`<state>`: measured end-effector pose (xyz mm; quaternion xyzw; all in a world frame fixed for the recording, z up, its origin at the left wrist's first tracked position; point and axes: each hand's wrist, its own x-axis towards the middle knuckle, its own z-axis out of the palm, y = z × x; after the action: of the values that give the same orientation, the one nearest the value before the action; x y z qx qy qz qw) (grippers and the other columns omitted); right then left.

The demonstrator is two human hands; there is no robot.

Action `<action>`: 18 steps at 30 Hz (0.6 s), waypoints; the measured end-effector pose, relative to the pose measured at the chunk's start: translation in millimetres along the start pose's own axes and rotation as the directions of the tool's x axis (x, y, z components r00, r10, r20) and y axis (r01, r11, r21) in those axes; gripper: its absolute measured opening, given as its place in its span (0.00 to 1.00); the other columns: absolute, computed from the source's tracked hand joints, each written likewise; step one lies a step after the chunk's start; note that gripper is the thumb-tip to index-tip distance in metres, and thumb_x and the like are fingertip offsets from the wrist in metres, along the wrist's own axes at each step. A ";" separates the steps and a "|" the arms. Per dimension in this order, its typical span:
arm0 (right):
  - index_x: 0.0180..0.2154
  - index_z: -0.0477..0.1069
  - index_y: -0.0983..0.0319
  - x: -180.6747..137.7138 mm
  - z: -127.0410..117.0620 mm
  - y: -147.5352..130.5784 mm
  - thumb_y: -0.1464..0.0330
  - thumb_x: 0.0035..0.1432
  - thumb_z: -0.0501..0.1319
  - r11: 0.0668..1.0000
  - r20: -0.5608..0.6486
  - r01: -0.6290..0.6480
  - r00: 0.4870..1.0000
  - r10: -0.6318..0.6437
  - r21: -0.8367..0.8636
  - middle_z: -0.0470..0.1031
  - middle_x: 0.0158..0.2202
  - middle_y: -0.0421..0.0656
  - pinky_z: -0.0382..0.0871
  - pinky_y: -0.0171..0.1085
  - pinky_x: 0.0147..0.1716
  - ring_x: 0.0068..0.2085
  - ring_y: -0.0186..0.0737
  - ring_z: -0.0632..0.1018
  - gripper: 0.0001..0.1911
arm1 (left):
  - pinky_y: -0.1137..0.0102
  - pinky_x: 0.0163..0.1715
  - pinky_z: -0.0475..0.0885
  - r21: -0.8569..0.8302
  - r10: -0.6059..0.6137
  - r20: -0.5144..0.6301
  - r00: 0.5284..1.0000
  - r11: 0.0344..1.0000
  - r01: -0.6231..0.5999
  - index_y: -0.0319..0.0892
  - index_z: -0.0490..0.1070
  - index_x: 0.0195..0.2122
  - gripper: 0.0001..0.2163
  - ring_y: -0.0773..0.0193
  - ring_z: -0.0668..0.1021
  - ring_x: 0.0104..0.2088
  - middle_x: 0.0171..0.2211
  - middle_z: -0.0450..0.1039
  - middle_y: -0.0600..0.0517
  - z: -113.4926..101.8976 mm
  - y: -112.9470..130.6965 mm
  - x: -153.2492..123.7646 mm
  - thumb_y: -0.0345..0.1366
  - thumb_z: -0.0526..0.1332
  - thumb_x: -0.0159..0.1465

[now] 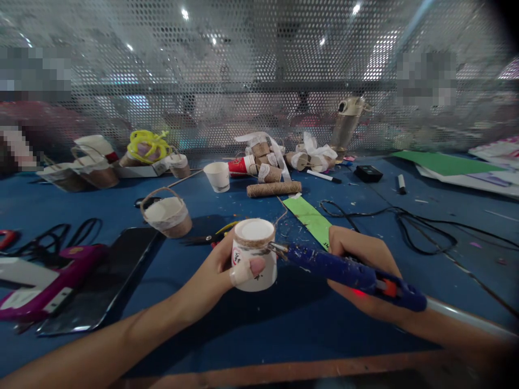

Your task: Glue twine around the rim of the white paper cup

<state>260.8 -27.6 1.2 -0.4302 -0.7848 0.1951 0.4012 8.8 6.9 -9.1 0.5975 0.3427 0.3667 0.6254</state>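
Note:
My left hand (231, 267) is wrapped round an upside-down white paper cup (265, 275), with a bandage on the thumb. Brown twine (254, 240) circles the cup near its upturned base, and a loose length trails off behind it. In my right hand (365, 254) is a blue hot glue gun (332, 265), a clear glue stick sticking out of its back. The gun's metal nozzle meets or nearly meets the twine at the cup's right side. Behind the cup lie a twine roll (274, 188), a green paper strip (308, 219) and scissors (208, 237), partly hidden.
A twine-covered cup basket (168, 216) stands left, near a black phone (105, 275) and a purple glue gun (52, 283). More small baskets, a white cup (217, 177) and a bottle (347, 124) line the back by a perforated screen. Black cable (421, 232) loops across the right.

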 end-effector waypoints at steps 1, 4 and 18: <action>0.23 0.53 0.59 0.3 0.1 -0.2 0.73 0.49 0.62 1.000 -0.002 -0.007 1.000 0.007 0.004 0.58 0.22 0.36 0.52 0.36 0.24 0.23 0.33 0.61 0.16 | 0.66 0.44 0.69 -0.006 -0.008 0.009 1.000 1.000 0.008 0.46 0.68 0.52 0.21 0.53 0.76 0.45 0.47 0.77 0.48 -0.9 0.5 0.1 0.43 0.66 0.58; 0.23 0.53 0.59 1.4 0.6 0.4 0.75 0.48 0.60 1.000 -0.025 -0.021 0.999 0.021 0.015 0.58 0.21 0.35 0.51 0.36 0.23 0.22 0.32 0.60 0.15 | 0.67 0.43 0.69 -0.033 -0.016 0.051 0.999 0.999 0.017 0.46 0.67 0.52 0.21 0.53 0.76 0.46 0.46 0.78 0.49 -3.8 0.6 0.5 0.43 0.66 0.58; 0.23 0.53 0.59 0.7 -0.4 7.1 0.78 0.47 0.59 0.998 0.005 -0.046 0.999 0.046 0.039 0.58 0.22 0.35 0.50 0.35 0.23 0.23 0.31 0.60 0.15 | 0.67 0.41 0.70 -0.128 -0.052 0.098 0.994 0.990 0.064 0.43 0.68 0.50 0.19 0.56 0.77 0.41 0.42 0.78 0.49 -2.8 4.7 2.1 0.42 0.66 0.58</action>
<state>264.6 -23.1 -2.9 -0.4397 -0.7716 0.2203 0.4034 7.2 10.2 -4.5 0.5618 0.3052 0.3412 0.6891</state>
